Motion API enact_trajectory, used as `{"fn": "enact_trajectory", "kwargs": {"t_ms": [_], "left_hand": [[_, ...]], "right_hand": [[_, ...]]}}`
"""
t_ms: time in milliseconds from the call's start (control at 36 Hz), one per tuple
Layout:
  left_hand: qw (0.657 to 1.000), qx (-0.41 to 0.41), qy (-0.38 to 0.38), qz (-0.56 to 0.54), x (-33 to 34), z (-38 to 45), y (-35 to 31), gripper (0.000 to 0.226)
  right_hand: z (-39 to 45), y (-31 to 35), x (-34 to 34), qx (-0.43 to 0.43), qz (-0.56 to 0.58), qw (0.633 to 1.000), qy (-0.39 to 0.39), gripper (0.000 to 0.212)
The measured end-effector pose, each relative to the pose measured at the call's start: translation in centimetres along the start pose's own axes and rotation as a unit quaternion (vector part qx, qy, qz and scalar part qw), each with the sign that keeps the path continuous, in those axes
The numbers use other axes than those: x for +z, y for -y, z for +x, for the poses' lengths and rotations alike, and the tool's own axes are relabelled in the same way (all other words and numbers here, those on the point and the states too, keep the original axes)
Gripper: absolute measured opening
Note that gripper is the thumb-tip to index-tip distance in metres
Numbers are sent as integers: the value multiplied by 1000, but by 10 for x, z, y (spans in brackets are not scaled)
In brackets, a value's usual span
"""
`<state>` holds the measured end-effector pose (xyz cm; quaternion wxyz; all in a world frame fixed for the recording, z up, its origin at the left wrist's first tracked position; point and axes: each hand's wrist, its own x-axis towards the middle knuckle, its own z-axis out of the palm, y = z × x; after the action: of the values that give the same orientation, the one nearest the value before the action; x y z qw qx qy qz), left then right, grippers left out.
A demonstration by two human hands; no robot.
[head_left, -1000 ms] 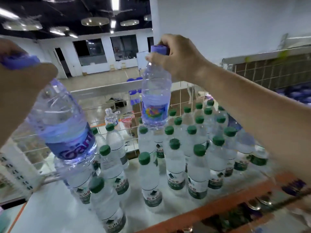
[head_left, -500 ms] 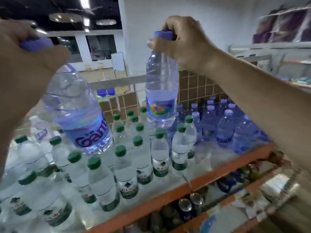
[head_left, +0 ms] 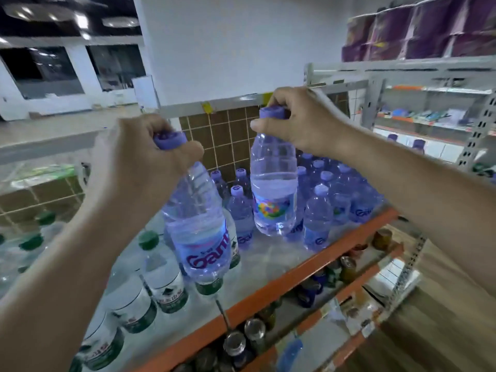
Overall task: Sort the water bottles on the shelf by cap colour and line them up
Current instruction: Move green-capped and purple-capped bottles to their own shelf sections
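My left hand (head_left: 139,162) grips a purple-capped water bottle (head_left: 200,232) by its neck, and it hangs tilted above the shelf (head_left: 271,264). My right hand (head_left: 298,122) pinches the purple cap of a second bottle (head_left: 273,200), which hangs upright over the shelf. Behind and right of it stand several purple-capped bottles (head_left: 319,218) in a group. Green-capped bottles (head_left: 163,275) stand on the shelf's left part, below my left arm.
An orange rail (head_left: 303,275) edges the shelf front. Cans (head_left: 346,267) lie on the level below. A brown wire grid (head_left: 222,140) backs the shelf. At the right, another rack (head_left: 429,103) holds purple packs (head_left: 418,30) and small goods.
My view has swung right, from the green-capped bottles to the purple-capped group. Both hands have carried their bottles rightward and lower, closer together, over that side of the shelf.
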<state>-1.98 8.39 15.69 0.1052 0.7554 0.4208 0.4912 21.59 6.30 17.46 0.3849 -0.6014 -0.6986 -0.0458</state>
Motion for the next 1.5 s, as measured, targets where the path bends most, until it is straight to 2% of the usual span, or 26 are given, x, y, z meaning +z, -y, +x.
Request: {"fn": "enact_trajectory", "kwargs": {"t_ms": [111,222,333,444,583,722,917,1056,1333,1500], "left_hand": [[999,10,51,15,43,-5,-7,35],[989,31,96,105,85,-9,0,32],[979,2,142,146,124,-9,8,34],[964,-1,186,190,155,-10,19,38],[933,-6,262,249,181,-15,31,33],[919,-52,302,248,209,-20,40,30],[911,-117,306,250,236,-23,38,17],[905,-113,295,283,251,-20,33,14],[904,-120,259,319,264,-28,48,48],[903,-169,209,335,271,-42,39,66]], "right_hand": [[-5,-34,4,36,-33,998,43,36],[-6,-63,14,63,-67,991,98,36],[-4,-88,31,77,-138,972,176,35],[-8,-112,48,83,-168,959,215,34],[-13,-131,63,67,-191,945,258,39],[-11,-148,73,16,-220,930,294,31],[-8,-174,80,-62,-219,915,334,28],[-4,-190,78,-100,-195,909,355,25],[1,-199,88,-137,-164,890,402,18],[4,-201,90,-157,-156,886,408,15]]}}
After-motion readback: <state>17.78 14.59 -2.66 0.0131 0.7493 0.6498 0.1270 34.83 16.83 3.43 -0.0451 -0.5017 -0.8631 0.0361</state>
